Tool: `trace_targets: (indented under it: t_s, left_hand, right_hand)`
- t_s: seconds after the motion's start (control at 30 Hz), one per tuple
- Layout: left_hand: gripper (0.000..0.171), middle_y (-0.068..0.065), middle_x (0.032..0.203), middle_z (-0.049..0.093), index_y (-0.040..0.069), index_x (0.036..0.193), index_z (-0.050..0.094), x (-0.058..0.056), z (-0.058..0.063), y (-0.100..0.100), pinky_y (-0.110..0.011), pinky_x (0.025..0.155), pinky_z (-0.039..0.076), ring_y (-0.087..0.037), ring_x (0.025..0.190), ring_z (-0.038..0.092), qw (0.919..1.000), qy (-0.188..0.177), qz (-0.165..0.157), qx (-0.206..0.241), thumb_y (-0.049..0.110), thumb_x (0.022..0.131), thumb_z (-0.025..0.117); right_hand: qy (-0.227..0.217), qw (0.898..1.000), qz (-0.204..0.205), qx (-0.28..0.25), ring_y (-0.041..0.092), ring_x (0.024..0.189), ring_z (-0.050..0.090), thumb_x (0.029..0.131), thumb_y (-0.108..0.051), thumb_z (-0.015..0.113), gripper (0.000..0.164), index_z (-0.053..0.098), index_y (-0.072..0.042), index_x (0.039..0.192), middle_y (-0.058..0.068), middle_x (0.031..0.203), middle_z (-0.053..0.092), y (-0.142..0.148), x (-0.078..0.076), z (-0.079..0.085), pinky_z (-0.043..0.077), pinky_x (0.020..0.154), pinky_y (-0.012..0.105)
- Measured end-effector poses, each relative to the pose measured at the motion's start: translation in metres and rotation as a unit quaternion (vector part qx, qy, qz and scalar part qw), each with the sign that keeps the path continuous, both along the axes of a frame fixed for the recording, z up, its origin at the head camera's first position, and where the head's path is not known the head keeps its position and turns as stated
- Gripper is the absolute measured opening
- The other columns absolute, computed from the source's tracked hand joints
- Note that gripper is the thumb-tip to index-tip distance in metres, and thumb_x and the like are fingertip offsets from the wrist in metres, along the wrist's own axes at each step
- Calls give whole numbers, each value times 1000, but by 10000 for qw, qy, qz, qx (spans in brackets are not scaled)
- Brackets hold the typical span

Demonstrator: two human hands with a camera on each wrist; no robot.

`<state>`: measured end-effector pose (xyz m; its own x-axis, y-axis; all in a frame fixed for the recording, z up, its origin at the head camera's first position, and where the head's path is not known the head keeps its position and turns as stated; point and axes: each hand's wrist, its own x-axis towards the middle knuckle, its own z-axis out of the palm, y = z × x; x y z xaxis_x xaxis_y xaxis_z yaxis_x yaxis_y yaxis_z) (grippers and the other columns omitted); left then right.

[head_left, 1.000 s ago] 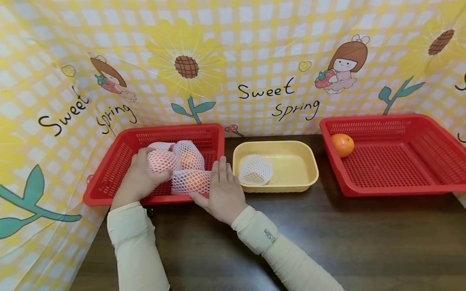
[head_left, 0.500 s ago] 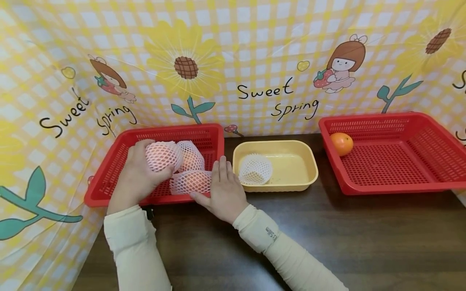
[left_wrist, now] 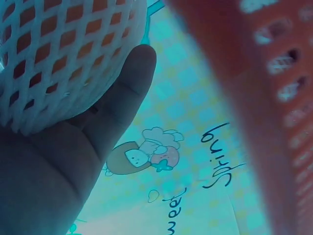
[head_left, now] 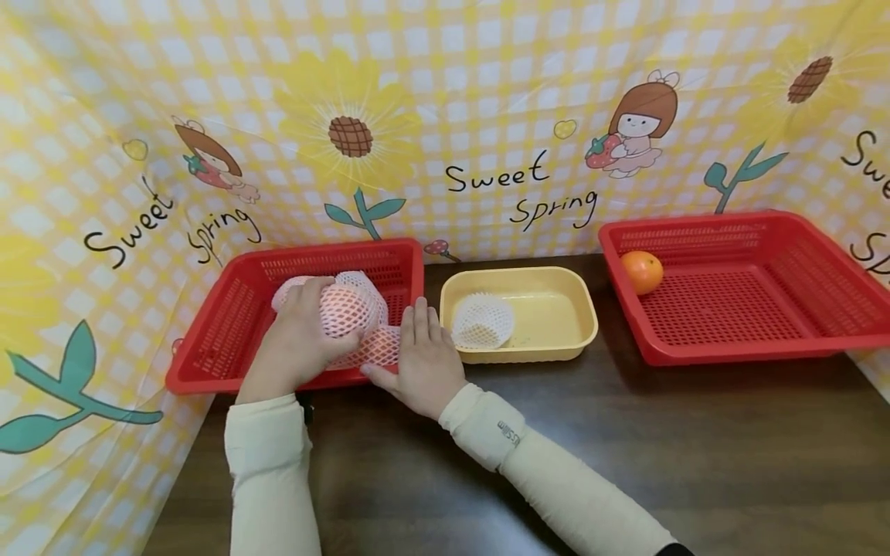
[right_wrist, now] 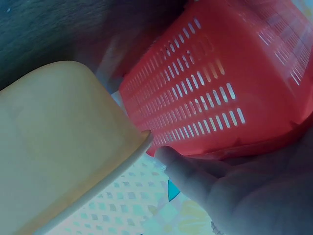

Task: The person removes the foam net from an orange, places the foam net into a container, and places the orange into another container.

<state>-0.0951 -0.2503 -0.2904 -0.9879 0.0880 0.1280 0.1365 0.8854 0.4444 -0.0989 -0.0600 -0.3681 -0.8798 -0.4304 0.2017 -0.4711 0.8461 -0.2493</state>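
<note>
My left hand (head_left: 295, 340) grips an orange-coloured round fruit in a white foam net (head_left: 341, 310), over the left red basket (head_left: 191, 371). In the left wrist view, the fingers curve along the side of the netted fruit (left_wrist: 63, 58). Other netted fruits lie in that basket, one behind the held fruit (head_left: 367, 287), one near the front rim (head_left: 381, 345), and one at the left, partly hidden by the hand. My right hand (head_left: 433, 359) rests with straight fingers on the basket's right rim. In the right wrist view its fingers lie along the red basket wall (right_wrist: 195, 93).
A yellow tub (head_left: 556, 309) stands just right of the left basket, with a loose white foam net (head_left: 483, 320) inside. Farther right, a second red basket (head_left: 737, 355) holds one bare orange fruit (head_left: 641, 272). A checked cloth (head_left: 445, 93) hangs behind the dark table (head_left: 556, 432).
My left hand has lifted the netted fruit and carried it right, over the front netted fruit, uncovering another at the left. The right hand has stayed on the rim. The head view has shifted slightly.
</note>
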Motion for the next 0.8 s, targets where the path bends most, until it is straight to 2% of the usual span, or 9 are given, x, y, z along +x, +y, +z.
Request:
trace_targets:
  t_s: [0.13, 0.43, 0.6, 0.8]
  left_hand:
    - [93, -29, 141, 37, 1, 151, 31, 4, -7, -2, -66, 92, 44, -45, 118, 48, 9998, -159, 46, -107, 37, 81, 81]
    - [93, -26, 136, 40, -1, 149, 31, 11, -18, -8, -64, 94, 45, -43, 114, 49, 9999, -54, 107, -80, 34, 79, 82]
    - [95, -26, 138, 40, -1, 148, 31, 14, -21, -8, -66, 94, 43, -45, 115, 50, 9998, -153, 132, -82, 37, 79, 83]
    - [94, -25, 139, 40, -1, 148, 30, 13, -20, -2, -65, 96, 43, -43, 116, 49, 9999, -98, 21, -65, 35, 78, 83]
  right_hand:
    - [-133, 9998, 26, 113, 43, 146, 27, 94, -75, 40, 102, 29, 7, 155, 27, 161, 20, -2, 0, 0, 34, 112, 49]
    - [-166, 9997, 40, 169, 41, 148, 24, 92, -78, 41, 107, 24, 6, 156, 26, 162, 19, 0, 0, 0, 32, 113, 48]
    - [-30, 9997, 133, 217, 40, 149, 22, 87, -81, 44, 114, 21, 6, 157, 26, 163, 18, 7, 2, 2, 30, 114, 49]
    - [4, 9996, 99, 246, 37, 152, 12, 80, -88, 45, 123, 18, 3, 159, 24, 165, 12, 23, 7, 6, 20, 118, 50]
